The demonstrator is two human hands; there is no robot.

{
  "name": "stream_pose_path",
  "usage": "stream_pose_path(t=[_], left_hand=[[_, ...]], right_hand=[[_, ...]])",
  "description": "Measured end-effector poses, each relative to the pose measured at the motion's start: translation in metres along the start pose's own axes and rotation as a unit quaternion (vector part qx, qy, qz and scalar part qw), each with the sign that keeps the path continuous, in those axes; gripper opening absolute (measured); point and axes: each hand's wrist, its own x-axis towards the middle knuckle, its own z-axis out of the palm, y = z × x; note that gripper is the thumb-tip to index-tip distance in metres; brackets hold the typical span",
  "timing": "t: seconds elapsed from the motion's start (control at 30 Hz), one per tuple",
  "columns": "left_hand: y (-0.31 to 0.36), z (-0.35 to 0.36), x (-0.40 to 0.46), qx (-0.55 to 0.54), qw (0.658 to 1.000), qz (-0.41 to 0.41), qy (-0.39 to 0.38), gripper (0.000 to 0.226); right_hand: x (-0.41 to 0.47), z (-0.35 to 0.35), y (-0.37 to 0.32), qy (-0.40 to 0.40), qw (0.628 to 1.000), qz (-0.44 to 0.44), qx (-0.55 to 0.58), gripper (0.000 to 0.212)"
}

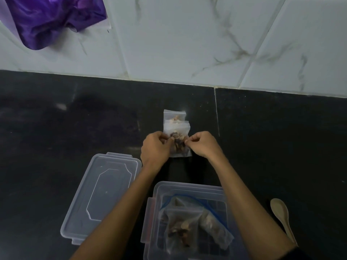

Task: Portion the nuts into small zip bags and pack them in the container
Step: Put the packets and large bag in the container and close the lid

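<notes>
A small clear zip bag of nuts [179, 147] is held between both hands above the black counter. My left hand [155, 150] pinches its left edge and my right hand [201, 145] pinches its right edge. Two more small filled zip bags [174, 119] lie on the counter just behind it, overlapping each other. The clear plastic container [189, 186] stands near the front edge; inside lie a filled small bag [180, 228], a larger blue-zip bag [210, 209] and another small bag [216, 231].
The container's clear lid [101, 196] lies flat to the left of the container. A wooden spoon [281, 216] lies at the right. A purple plastic bag [50, 17] hangs on the tiled wall [187, 38] at the top left.
</notes>
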Motion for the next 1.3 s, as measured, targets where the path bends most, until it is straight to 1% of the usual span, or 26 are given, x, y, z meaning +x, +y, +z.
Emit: stream_pose_path(t=[0.07,0.17,0.27,0.4,0.5,0.57,0.63,0.67,0.7,0.77,0.93,1.03,1.13,1.23,1.3], left_hand=[[0.005,-0.003,0.009,-0.001,1.0,0.011,0.002,0.023],[0.007,-0.003,0.022,0.0,1.0,0.006,-0.019,0.023],[0.002,0.003,0.027,0.002,0.999,-0.019,-0.047,0.022],[-0.002,0.008,0.028,-0.013,0.998,-0.034,-0.053,0.023],[-0.004,0.009,0.029,-0.033,0.996,-0.055,-0.056,0.026],[-0.005,0.009,0.029,-0.055,0.994,-0.073,-0.067,0.026],[-0.004,0.007,0.027,-0.077,0.99,-0.08,-0.084,0.023],[-0.002,0.004,0.024,-0.086,0.99,-0.077,-0.084,0.024],[0.001,0.001,0.021,-0.095,0.99,-0.07,-0.083,0.025],[0.012,-0.011,0.011,-0.118,0.988,-0.045,-0.084,0.023],[0.042,-0.053,-0.04,-0.186,0.971,0.029,-0.149,0.011],[0.05,-0.066,-0.076,-0.193,0.968,0.065,-0.147,0.01],[0.047,-0.07,-0.108,-0.206,0.963,0.078,-0.153,0.008],[0.033,-0.069,-0.133,-0.188,0.957,0.064,-0.213,0.015],[0.022,-0.062,-0.145,-0.159,0.953,0.056,-0.252,0.016]], right_hand=[[0.004,-0.005,-0.006,0.002,1.0,0.003,0.018,0.015],[0.012,-0.006,-0.011,-0.003,1.0,0.012,0.019,0.021],[0.016,-0.001,-0.01,-0.009,1.0,0.017,0.01,0.018],[0.019,0.001,-0.009,0.001,0.999,0.021,0.038,0.011],[0.017,0.002,-0.009,-0.005,0.997,0.035,0.062,0.015],[0.015,0.001,-0.01,-0.005,0.997,0.04,0.067,0.012],[0.012,-0.002,-0.011,-0.007,0.996,0.049,0.079,0.039],[0.009,-0.005,-0.013,-0.013,0.995,0.051,0.088,0.045],[0.005,-0.007,-0.015,-0.019,0.994,0.043,0.098,0.044],[-0.007,-0.016,-0.019,-0.03,0.992,0.02,0.123,0.034],[-0.062,-0.041,-0.022,-0.034,0.982,-0.013,0.188,0.036],[-0.105,-0.048,-0.014,-0.042,0.974,-0.027,0.22,0.032],[-0.144,-0.049,0.001,-0.058,0.966,-0.014,0.252,0.029],[-0.171,-0.049,0.021,-0.107,0.961,0.03,0.252,0.029],[-0.182,-0.046,0.035,-0.133,0.963,0.061,0.225,0.031]])
